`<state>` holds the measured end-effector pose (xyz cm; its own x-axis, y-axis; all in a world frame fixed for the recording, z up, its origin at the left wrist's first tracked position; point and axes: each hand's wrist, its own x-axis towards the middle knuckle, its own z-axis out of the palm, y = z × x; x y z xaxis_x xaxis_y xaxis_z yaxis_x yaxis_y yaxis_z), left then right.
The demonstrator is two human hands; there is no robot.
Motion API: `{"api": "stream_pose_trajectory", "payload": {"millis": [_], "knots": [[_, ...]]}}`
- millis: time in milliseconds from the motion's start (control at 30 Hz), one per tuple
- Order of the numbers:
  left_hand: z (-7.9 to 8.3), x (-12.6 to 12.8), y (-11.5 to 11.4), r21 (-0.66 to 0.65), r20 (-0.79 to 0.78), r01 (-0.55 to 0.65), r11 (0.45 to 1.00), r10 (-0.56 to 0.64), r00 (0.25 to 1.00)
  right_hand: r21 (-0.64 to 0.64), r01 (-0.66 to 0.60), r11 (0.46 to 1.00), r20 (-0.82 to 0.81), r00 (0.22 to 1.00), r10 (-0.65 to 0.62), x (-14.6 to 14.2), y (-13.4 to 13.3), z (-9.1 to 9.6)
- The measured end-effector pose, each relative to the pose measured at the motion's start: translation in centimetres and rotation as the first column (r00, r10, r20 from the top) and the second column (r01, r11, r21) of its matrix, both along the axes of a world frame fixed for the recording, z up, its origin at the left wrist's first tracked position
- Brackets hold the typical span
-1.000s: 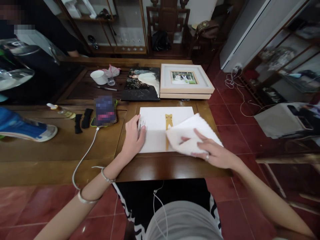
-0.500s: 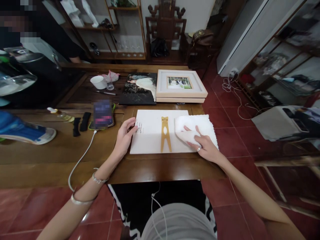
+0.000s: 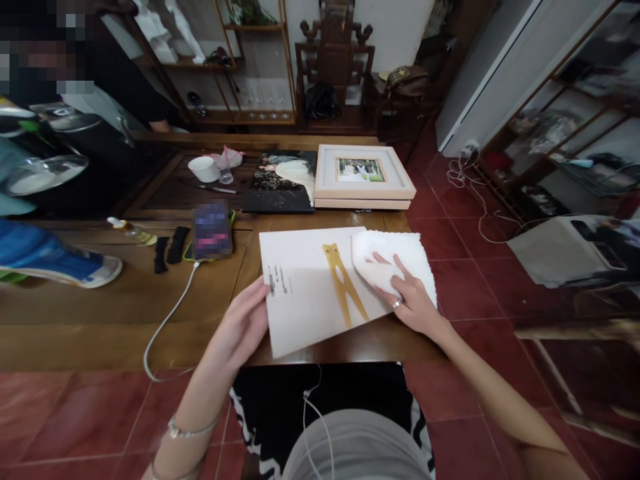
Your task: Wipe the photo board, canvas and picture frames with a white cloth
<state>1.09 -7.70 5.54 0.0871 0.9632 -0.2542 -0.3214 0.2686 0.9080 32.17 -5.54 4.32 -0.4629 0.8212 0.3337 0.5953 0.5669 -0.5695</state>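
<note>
Left grip (image 3: 245, 323), partly curled, is holding the white board (image 3: 303, 313) by its left edge; right grip (image 3: 415, 300), loosely closed, is holding a white cloth (image 3: 373, 248) against its right end, the long axis running between them.

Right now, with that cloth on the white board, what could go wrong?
The white board is askew, with its near left corner close to the front edge of the table, so it might slip off if the left grip at its side loosens. The white cloth under the right grip could snag the yellow piece close beside it.
</note>
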Motion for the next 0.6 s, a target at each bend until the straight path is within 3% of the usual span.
{"api": "stream_pose_trajectory", "payload": {"millis": [100, 233, 400, 467, 600], "knots": [[0.2, 1.0, -1.9, -0.023, -0.003, -0.035, 0.999, 0.035, 0.999, 0.056, -0.112, 0.992, 0.101, 0.989, 0.106, -1.5, -1.0, 0.8], [0.6, 2.3, -3.7, 0.035, 0.036, -0.057, 0.998, 0.056, 0.998, 0.157, -0.174, 0.972, 0.147, 0.978, 0.151, -4.4, -2.9, 2.2], [2.3, 3.1, -5.5, 0.043, 0.152, -0.083, 0.996, 0.075, 0.986, 0.181, -0.416, 0.891, 0.158, 0.906, 0.392, -7.0, -5.1, 4.6], [3.3, 3.5, -6.4, 0.010, 0.215, -0.118, 0.993, 0.113, 0.970, 0.185, -0.410, 0.893, 0.180, 0.908, 0.379, -7.2, -5.5, 5.0], [5.1, 4.6, -7.6, 0.022, 0.310, -0.191, 0.981, 0.175, 0.934, 0.144, -0.280, 0.949, 0.134, 0.956, 0.262, -6.0, -5.2, 4.5]]}}
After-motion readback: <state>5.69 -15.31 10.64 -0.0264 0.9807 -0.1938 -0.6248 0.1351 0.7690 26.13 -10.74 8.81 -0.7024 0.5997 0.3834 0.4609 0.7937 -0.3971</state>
